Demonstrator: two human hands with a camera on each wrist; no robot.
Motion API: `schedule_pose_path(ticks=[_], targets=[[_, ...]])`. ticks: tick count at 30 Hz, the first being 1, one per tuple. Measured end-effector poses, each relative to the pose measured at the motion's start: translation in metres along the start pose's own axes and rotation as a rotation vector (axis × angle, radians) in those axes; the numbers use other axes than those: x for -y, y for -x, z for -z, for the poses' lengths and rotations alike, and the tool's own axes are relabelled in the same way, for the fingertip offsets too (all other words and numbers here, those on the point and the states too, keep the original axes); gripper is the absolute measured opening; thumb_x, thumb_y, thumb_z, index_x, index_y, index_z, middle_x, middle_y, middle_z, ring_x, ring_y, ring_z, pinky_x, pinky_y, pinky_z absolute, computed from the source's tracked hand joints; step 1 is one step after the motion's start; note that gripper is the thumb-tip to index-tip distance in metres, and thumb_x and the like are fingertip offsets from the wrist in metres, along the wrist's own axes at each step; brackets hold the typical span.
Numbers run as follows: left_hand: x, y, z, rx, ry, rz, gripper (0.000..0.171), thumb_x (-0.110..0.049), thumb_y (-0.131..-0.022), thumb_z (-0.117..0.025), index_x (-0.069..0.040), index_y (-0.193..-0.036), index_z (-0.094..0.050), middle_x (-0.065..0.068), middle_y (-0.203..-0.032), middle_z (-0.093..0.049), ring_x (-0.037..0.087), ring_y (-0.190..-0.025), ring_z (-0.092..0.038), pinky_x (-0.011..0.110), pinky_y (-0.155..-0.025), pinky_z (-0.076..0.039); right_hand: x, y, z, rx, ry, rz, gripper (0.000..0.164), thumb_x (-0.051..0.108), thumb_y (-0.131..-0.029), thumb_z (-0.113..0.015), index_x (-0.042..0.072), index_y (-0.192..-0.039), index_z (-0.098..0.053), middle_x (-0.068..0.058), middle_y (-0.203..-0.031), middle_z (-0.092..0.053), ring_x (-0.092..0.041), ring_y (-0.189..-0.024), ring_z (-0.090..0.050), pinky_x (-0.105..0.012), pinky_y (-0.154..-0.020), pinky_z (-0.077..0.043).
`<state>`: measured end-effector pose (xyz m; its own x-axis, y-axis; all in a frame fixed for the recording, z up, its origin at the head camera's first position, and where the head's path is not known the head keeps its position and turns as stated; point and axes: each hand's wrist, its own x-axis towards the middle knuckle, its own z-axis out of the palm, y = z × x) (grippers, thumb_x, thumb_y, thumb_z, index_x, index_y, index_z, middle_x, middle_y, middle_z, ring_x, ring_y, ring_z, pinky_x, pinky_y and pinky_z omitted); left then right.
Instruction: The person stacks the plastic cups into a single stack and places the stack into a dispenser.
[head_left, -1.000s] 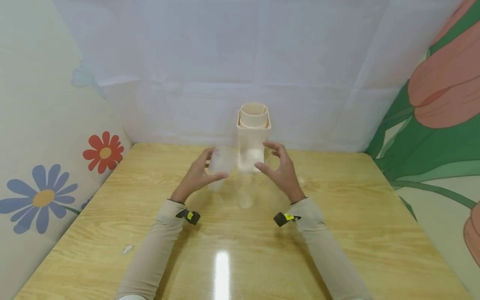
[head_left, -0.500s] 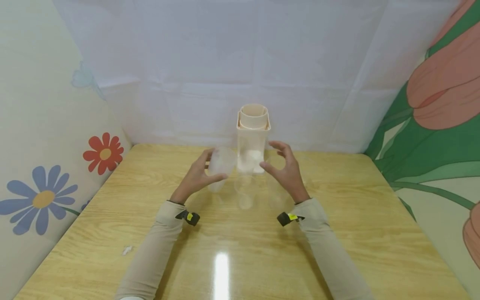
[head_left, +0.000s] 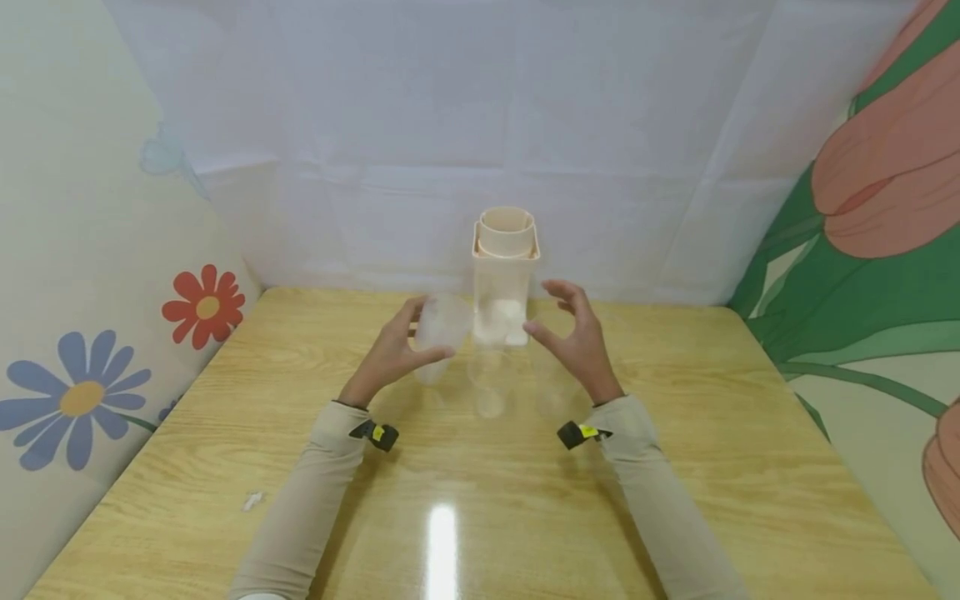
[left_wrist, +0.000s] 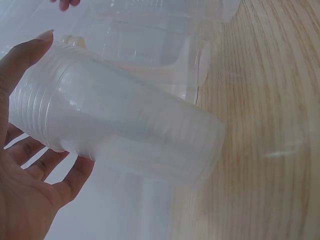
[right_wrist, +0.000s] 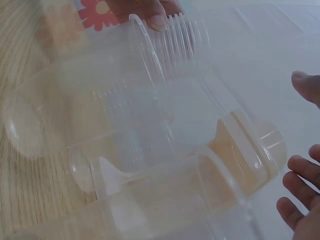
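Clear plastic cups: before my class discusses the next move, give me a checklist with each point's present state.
1. Left hand has hold of the cup stack: ok, its fingers are around the upper part.
2. Right hand is free: ok, its fingers hold nothing.
3. Middle single cup stands mouth up: ok.
4. Cream square holder is upright: ok.
5. Left hand is free: not ok, the stack occupies it.
6. Stack's base touches the wood-grain table: cannot tell.
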<state>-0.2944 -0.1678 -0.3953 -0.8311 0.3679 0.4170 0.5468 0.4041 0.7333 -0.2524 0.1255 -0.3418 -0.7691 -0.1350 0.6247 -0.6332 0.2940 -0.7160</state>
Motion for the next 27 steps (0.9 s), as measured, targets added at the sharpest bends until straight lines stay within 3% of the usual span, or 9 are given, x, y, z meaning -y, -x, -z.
schedule_pose_path(ticks=[27], targets=[[0.0018, 0.0016, -0.0004, 0.003, -0.018, -0.012, 0.085, -0.025, -0.083, -0.084, -0.007, -0.151, -0.036, 0.019, -0.143, -0.049, 0.034, -0.129, -0.049, 0.053, -0.099, -0.049, -0.0060, -0.0004, 0.0094, -0.052, 0.028, -0.004, 0.064, -0.009, -0.081, -0.075, -0.016, -0.136, -0.044, -0.033, -0.136, -0.049, -0.045, -0.126, -0.045, -0.059, -0.110, -0.033]])
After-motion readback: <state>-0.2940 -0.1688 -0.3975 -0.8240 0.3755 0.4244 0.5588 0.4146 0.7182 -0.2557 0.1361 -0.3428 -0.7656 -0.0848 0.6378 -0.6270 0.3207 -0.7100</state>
